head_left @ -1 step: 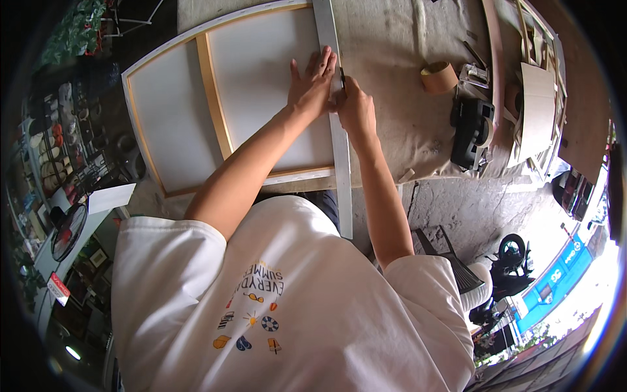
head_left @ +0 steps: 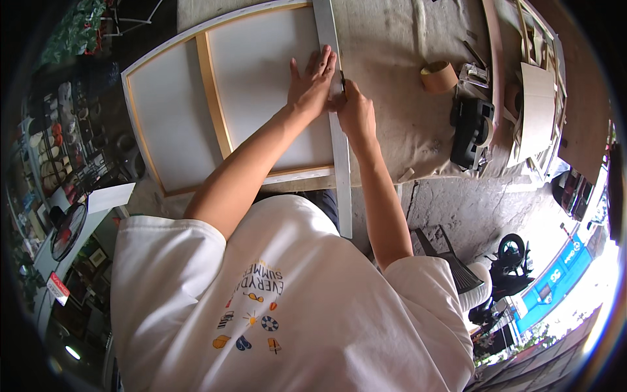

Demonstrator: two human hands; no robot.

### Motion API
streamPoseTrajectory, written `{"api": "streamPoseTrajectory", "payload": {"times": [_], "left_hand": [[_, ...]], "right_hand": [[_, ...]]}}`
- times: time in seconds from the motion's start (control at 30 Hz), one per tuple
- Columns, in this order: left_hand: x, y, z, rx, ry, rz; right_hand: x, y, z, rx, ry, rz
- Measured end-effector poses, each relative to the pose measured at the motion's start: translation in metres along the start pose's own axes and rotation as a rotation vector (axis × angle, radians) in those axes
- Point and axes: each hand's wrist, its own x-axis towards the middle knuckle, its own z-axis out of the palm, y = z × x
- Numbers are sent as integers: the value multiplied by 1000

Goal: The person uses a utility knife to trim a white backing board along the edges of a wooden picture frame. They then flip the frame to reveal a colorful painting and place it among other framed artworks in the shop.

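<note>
A stretched canvas (head_left: 261, 52) lies face down, its pale wooden frame and crossbar (head_left: 214, 91) showing. Along its right side runs a long, straight, light grey strip (head_left: 343, 196), whose near end sticks out past the table edge. My left hand (head_left: 313, 91) is spread flat over the canvas's right part, fingertips at the strip. Close against it on the right, my right hand (head_left: 358, 116) is closed around a thin dark tool (head_left: 343, 78), pen-like in shape, held at the strip's right edge. Its kind is too small to tell, and its lower part is hidden by my fingers.
Beige cloth covers the table (head_left: 392, 140). To the right are a brown tape roll (head_left: 439, 78), a black tape dispenser (head_left: 467, 140) and leaning cardboard pieces (head_left: 537, 108). A dark chair (head_left: 454, 264) stands beyond the near edge. Crowded shelves (head_left: 55, 150) fill the far left.
</note>
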Motion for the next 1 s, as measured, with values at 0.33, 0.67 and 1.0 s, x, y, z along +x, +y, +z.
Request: {"api": "streamPoseTrajectory", "payload": {"times": [0.33, 0.67, 1.0], "left_hand": [[10, 2, -5, -38, -25, -9], [9, 3, -7, -5, -45, -26], [8, 4, -6, -19, -32, -6]], "right_hand": [[-86, 29, 3, -48, 31, 72], [-172, 60, 4, -81, -1, 86], [-222, 65, -23, -8, 71, 147]]}}
